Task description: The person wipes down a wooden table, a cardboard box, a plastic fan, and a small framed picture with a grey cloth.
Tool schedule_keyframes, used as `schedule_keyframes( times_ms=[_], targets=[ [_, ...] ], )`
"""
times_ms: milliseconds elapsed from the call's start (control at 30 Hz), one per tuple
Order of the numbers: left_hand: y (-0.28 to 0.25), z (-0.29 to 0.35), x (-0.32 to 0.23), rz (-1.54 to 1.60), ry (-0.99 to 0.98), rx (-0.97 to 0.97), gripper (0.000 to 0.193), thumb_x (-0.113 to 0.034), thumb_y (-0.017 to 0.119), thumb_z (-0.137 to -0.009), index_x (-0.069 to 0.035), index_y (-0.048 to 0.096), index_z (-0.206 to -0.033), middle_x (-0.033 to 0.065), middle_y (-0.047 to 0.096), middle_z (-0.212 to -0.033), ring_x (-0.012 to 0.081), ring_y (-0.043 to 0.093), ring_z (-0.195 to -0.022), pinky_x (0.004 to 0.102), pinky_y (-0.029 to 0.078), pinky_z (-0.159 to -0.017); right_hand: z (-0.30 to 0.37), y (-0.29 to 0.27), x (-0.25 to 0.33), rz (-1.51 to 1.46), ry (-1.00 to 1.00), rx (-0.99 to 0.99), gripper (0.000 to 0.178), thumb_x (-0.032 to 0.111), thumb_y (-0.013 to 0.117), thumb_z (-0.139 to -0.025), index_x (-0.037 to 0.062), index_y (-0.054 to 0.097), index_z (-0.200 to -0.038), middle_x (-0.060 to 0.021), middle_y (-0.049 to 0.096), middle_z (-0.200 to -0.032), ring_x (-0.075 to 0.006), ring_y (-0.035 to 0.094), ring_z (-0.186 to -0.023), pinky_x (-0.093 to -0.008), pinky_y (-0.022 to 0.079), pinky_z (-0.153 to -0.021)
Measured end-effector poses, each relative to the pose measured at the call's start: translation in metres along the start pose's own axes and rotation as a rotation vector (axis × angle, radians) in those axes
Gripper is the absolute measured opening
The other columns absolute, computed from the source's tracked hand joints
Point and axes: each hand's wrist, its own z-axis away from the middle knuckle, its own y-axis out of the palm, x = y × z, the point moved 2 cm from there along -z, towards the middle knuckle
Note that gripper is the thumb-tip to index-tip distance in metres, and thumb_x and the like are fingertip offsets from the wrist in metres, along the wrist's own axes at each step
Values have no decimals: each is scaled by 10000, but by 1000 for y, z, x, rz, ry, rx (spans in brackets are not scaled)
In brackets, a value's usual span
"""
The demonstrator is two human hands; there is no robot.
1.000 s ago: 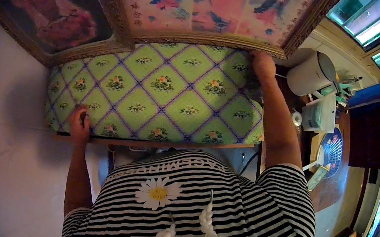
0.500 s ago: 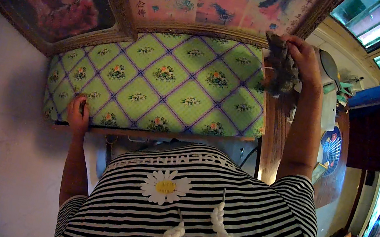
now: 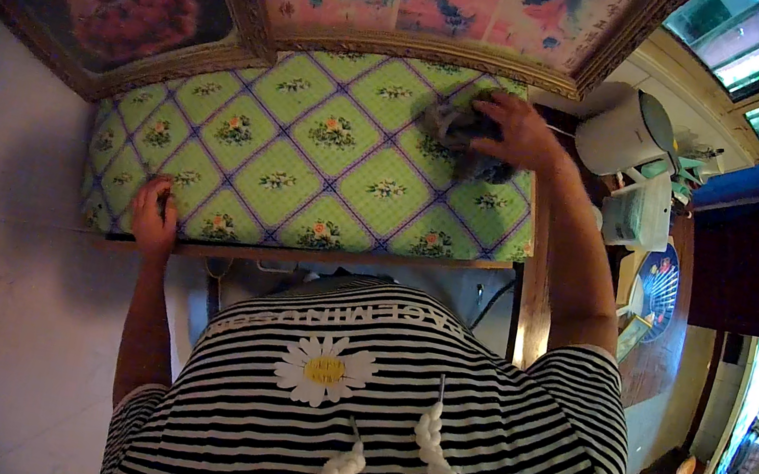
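Observation:
A green tablecloth (image 3: pixel 297 157) with purple diamond lines and flower bunches covers the long table in front of me. Toward its far right part, my right hand (image 3: pixel 518 132) grips a crumpled dark grey rag (image 3: pixel 455 126), which lies against the cloth. My left hand (image 3: pixel 155 208) is at the near left edge of the table, its fingers curled. Something small and dark shows between those fingers, too unclear to name.
Two gilt-framed pictures, a larger one (image 3: pixel 423 50) and a darker one (image 3: pixel 124 75) at left, stand along the table's back edge. At right, a white rounded appliance (image 3: pixel 611 131), a clear plastic box (image 3: pixel 637 214) and a blue fan-patterned item (image 3: pixel 658 291) occupy a brown wooden surface.
My right hand has brought the rag leftward and down, from beside the large frame's lower right corner onto the tablecloth. My left hand stays at the near left edge.

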Motion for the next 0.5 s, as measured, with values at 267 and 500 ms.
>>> schedule_keyframes(
  times_ms=[267,500],
  targets=[
    [8,2,10,-32,28,13,225,-113,498,-771,-60,544,-985,126,550,-990,312,493,-953,396,375,-842,4,35,13,126,332,-144,460,301,557,-798,192,433,-1228,-77,522,-1153,-283,471,-1086,-393,376,-916],
    [13,13,31,122,-47,-10,229,-126,494,-776,-65,542,-991,130,538,-999,313,492,-943,400,371,-844,65,25,58,167,378,-58,452,226,574,-753,208,457,-1190,-46,593,-992,-267,545,-955,-419,440,-785]
  ],
)
